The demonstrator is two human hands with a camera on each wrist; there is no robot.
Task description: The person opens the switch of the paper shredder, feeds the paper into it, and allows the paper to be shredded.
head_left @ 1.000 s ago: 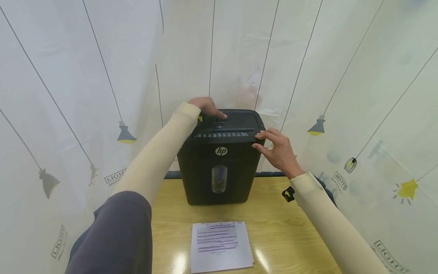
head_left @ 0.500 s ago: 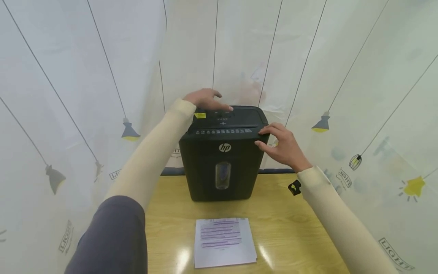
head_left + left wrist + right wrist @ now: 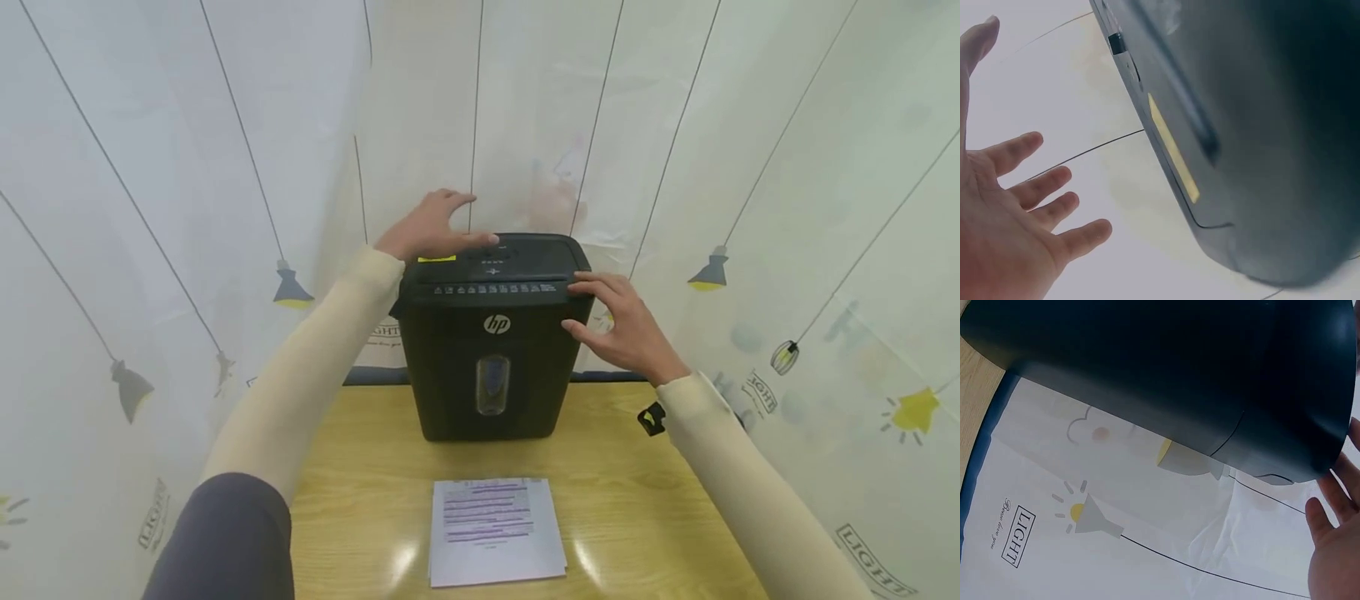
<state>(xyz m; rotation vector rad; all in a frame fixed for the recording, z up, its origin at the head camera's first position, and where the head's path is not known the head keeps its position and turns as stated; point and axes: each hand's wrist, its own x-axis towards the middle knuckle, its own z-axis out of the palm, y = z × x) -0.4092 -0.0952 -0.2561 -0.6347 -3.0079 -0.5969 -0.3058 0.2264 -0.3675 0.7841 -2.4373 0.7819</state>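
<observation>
A black HP paper shredder [image 3: 491, 358] stands upright on the wooden table, with a paper slot along its top and a small window in front. My left hand [image 3: 429, 229] hovers over the back left of its lid, fingers spread and holding nothing. In the left wrist view the left hand [image 3: 1022, 215] is apart from the lid, palm showing. The fingers of my right hand [image 3: 626, 329] rest lightly at the shredder's top right corner, the thumb lower by its front edge. The right wrist view catches this right hand [image 3: 1338, 544] beside the shredder's end.
In front of the shredder lies a stack of printed paper [image 3: 497, 533] with purple-marked lines. A white curtain [image 3: 555, 108] printed with lamps hangs close behind and at both sides. A small black object [image 3: 652, 419] shows beside my right wrist. Bare wooden table [image 3: 360, 483] surrounds the stack.
My left hand has lifted its finger off the lid's controls, drawn back to the left and spread its fingers. The right hand stays at the corner, its fingers slightly looser.
</observation>
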